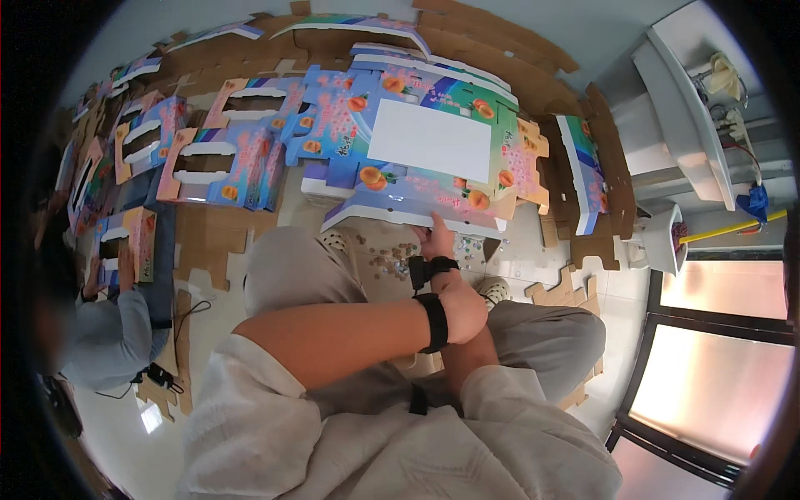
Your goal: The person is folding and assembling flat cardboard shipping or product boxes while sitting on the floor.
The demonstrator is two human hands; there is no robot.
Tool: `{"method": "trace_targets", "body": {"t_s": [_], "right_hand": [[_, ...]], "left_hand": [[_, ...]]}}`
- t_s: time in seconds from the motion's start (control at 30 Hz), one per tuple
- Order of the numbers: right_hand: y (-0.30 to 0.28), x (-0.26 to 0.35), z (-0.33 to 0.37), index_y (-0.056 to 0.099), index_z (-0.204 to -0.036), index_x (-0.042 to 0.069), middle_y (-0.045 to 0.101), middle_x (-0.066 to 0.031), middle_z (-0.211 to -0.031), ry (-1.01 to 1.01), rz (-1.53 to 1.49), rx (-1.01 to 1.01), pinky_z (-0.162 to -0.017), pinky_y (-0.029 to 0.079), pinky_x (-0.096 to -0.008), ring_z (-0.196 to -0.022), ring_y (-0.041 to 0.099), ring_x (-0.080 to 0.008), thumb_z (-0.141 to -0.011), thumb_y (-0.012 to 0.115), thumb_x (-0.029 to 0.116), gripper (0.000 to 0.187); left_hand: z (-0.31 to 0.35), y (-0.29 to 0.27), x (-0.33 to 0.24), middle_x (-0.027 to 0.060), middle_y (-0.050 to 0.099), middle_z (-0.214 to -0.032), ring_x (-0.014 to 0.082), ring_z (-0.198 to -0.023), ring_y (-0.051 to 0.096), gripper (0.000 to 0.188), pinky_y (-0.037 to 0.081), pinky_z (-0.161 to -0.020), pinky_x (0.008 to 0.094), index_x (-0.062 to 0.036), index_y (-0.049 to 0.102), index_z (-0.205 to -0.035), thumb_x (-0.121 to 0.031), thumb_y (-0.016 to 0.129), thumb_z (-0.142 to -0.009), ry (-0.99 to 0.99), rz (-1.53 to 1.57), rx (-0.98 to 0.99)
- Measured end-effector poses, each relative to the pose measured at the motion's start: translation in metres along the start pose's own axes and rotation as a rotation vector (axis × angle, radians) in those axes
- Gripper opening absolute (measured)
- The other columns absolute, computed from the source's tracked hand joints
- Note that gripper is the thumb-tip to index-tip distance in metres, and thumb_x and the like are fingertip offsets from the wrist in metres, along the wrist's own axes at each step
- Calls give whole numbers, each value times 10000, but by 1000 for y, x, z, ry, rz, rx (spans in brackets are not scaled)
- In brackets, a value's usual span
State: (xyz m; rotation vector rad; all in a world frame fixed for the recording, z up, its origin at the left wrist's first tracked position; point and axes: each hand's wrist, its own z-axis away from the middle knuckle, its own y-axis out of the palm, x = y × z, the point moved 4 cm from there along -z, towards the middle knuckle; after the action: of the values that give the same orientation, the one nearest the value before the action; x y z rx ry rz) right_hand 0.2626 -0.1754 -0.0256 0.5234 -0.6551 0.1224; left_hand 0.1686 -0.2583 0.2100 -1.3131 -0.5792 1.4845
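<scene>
My left forearm crosses in front of me, and my left hand is closed around my right forearm just below the black wrist strap. Beyond it, my right hand reaches forward to the near edge of a flattened printed carton. One finger is stretched out at that edge; the others partly show and hold nothing I can see. The carton is blue, green and purple with orange fruit pictures and a blank white panel. It lies on top of a stack of similar sheets. Small round bits lie scattered on the floor between my feet.
Folded handled cartons stand at the left, where another person has both hands on one. Brown cardboard lines the wall. Another printed piece leans at the right, near a white sink and a yellow pole.
</scene>
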Motion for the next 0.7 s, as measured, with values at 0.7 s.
{"method": "trace_targets", "body": {"t_s": [0.7], "right_hand": [[56,17,-35,402,-1454,-62,561,-282,-1405,68,-20,243,-1004,623,-646,-1199,660,-501,-1091,569,132,444]], "left_hand": [[9,-28,-1,75,763,-894,254,-808,756,353,521,-677,424,-38,647,-1248,-190,636,-930,-281,-167,-247]]}}
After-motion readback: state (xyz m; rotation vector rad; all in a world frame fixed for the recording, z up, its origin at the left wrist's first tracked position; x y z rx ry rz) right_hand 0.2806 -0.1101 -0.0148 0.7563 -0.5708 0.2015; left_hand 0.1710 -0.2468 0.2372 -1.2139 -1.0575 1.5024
